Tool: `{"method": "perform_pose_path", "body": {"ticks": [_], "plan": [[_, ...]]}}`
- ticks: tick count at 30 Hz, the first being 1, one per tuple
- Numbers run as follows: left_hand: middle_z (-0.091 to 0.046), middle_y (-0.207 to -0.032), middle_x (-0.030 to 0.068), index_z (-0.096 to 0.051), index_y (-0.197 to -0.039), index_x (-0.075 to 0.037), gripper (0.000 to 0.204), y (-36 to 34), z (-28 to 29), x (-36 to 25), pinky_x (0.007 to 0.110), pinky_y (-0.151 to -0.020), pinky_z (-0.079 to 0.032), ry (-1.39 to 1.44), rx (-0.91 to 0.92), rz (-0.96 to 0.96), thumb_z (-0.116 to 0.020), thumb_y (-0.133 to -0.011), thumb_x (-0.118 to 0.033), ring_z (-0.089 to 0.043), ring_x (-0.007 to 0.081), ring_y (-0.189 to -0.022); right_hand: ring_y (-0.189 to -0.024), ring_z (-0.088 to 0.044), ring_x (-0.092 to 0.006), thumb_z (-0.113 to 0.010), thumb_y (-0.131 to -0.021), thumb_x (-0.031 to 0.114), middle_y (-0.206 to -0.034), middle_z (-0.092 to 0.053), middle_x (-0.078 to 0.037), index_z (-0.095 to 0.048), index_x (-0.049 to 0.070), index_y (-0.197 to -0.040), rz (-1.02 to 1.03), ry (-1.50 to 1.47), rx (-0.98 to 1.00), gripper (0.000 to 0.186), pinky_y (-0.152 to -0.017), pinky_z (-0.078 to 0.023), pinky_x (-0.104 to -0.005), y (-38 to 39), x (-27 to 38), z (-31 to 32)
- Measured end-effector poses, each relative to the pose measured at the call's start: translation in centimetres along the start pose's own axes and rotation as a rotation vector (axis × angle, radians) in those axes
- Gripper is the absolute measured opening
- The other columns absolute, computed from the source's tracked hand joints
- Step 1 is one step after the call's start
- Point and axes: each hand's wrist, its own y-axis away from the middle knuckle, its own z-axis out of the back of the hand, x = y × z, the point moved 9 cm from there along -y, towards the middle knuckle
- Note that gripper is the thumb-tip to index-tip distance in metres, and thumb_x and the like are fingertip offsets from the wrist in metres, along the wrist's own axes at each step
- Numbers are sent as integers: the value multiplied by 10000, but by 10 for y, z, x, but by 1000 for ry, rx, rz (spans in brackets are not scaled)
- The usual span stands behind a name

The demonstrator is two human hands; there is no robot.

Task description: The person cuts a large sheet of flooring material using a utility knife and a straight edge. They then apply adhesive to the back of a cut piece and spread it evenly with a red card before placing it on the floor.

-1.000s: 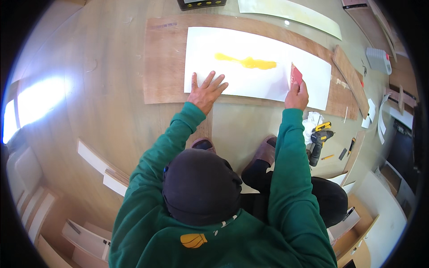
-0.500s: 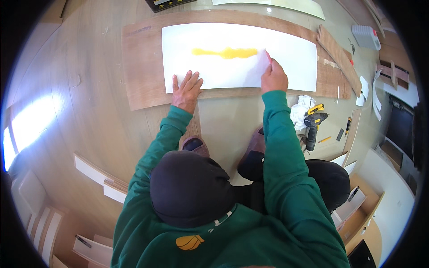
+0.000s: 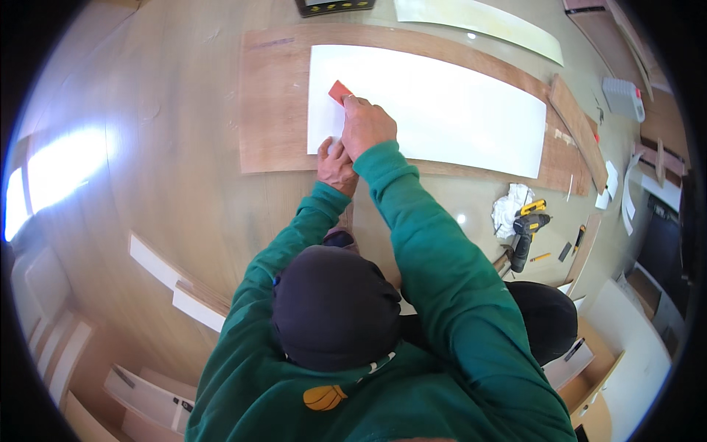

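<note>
A long white sheet (image 3: 471, 110) lies on a brown plywood board (image 3: 274, 110) on the floor. In my right hand (image 3: 368, 127) is a flat red spreader (image 3: 339, 92), its blade tilted over the sheet near the left end. The fingers are closed round its lower part, which they hide. My left hand (image 3: 337, 168) rests at the sheet's near edge, close under the right wrist. Its fingers lie on the sheet, partly covered by the right hand. No yellow streak shows on the visible part of the sheet.
A narrow wooden plank (image 3: 578, 132) lies across the board's right end. Right of my legs are a cordless drill (image 3: 524, 239), a crumpled white cloth (image 3: 509, 210) and a pencil (image 3: 540, 257). A pale curved strip (image 3: 479, 26) lies beyond the board; a white jug (image 3: 623, 99) stands far right.
My right hand has swept left with the spreader, from right of the yellow streak to the sheet's left end. The yellow streak no longer shows. The whole view has shifted slightly.
</note>
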Motion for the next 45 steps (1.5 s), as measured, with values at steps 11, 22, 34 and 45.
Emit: {"method": "perform_pose_path", "body": {"ticks": [11,22,34,45], "plan": [[-568,-1200,31,-645,-1156,-98,379,-16,14,-13,535,-1010,-380,-83,132,57,-609,-779,-81,-526,244,-1213,-1058,-629,-300,-491,-901,80,-1125,-686,-107,-668,84,-1148,483,37,-153,304,-929,-501,-408,-47,14,4],[-528,-1274,80,-596,-1235,-45,416,-16,10,-19,595,-1003,-390,-125,216,108,-563,-822,-94,-482,297,-1275,-1074,-617,-296,-542,-856,54,-1133,-686,-102,-682,72,-1117,385,5,-132,297,-957,-480,-409,-45,0,12],[-394,-1421,162,-466,-1385,21,531,0,-3,-26,688,-1079,-275,-169,372,77,-500,-875,-126,-349,377,-1378,-1150,-559,-261,-548,-851,67,-1231,-657,-54,-667,101,-1189,313,50,-284,360,-974,-438,-404,-75,4,0],[-365,-1458,164,-417,-1422,21,567,1,-7,-24,681,-1101,-252,-114,421,99,-483,-876,-113,-321,389,-1399,-1162,-554,-260,-552,-861,79,-1246,-652,-35,-648,119,-1225,356,63,-270,379,-983,-413,-417,-77,0,2]]}}
